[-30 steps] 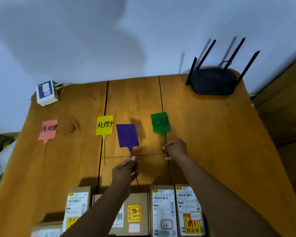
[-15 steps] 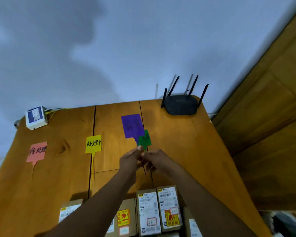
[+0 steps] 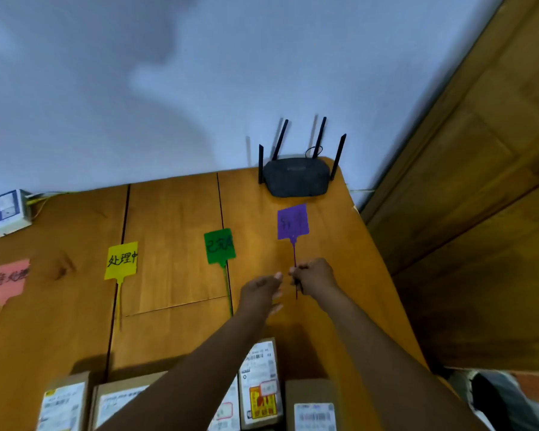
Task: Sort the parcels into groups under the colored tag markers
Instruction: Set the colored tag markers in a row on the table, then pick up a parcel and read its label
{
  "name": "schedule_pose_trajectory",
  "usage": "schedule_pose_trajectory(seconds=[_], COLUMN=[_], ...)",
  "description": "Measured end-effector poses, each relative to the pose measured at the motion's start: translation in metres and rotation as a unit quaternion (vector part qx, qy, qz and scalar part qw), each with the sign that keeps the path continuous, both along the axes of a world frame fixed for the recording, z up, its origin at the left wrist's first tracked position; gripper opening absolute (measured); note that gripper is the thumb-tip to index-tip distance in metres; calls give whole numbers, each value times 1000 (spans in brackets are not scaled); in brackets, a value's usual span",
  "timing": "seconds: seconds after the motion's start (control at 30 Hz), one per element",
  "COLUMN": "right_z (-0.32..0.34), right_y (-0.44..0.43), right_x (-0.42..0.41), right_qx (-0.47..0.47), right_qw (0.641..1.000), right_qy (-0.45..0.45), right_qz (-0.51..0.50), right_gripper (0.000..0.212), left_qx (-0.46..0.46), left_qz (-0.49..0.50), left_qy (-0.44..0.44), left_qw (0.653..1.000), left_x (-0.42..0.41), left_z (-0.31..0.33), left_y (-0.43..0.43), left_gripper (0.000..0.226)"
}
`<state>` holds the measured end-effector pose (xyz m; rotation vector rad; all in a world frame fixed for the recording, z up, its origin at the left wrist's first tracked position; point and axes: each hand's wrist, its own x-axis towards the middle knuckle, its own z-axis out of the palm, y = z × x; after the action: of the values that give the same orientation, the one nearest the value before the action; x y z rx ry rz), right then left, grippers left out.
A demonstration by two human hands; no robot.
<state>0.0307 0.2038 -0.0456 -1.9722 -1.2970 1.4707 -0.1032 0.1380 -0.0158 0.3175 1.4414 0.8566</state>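
Four colored tag markers lie in a row on the wooden table [image 3: 175, 213]: a pink tag [image 3: 8, 281] at the far left, a yellow tag [image 3: 122, 260], a green tag [image 3: 219, 246] and a purple tag [image 3: 293, 221] at the right, just in front of the router. My right hand [image 3: 313, 276] pinches the thin stem of the purple tag. My left hand [image 3: 260, 293] hovers beside it with loose fingers and holds nothing. Several brown parcels [image 3: 260, 384] with white labels sit along the near edge, partly hidden by my arms.
A black router [image 3: 296, 177] with several antennas stands at the table's back right corner. A small white and blue box [image 3: 7, 211] with wires sits at the back left. A wooden door panel [image 3: 479, 181] rises to the right of the table edge.
The purple tag has gone from my left hand to my right and moved right of the green tag, near the router. The green tag now lies flat. My view has shifted right.
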Motion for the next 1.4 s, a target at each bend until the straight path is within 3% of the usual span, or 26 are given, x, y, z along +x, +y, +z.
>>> schedule_pose_trajectory(seconds=[0.1, 0.23, 0.37, 0.47, 0.9, 1.0, 1.23, 1.4], right_z=[-33, -67, -75, -67, 23, 45, 58, 31], right_y=[12, 24, 27, 23, -42, -63, -113, -158], right_x=[15, 18, 15, 16, 53, 61, 76, 86], right_qx=[-16, -44, -42, -47, -104, -120, -146, -214], right_qw=[999, 996, 994, 993, 991, 991, 988, 974], right_qy=[-42, -69, -91, -97, -78, -61, -46, -71], right_qz=[27, 41, 51, 47, 12, -1, -32, -7], right_gripper=[41, 43, 38, 21, 35, 32, 20, 36], left_qx=[-24, -35, -41, -39, -38, -57, -96, -153], left_qz=[21, 4, 3, -1, -74, -92, -154, -161], left_qy=[23, 57, 71, 75, 92, 77, 152, 166], left_qw=[999, 998, 997, 996, 992, 991, 972, 961], left_x=[8, 19, 21, 18, 30, 36, 52, 61], left_z=[-21, -41, -48, -45, 38, 53, 44, 17], left_y=[1, 0, -5, -11, -40, -52, -89, -122], left_gripper=[31, 7, 3, 3, 4, 15, 17, 22])
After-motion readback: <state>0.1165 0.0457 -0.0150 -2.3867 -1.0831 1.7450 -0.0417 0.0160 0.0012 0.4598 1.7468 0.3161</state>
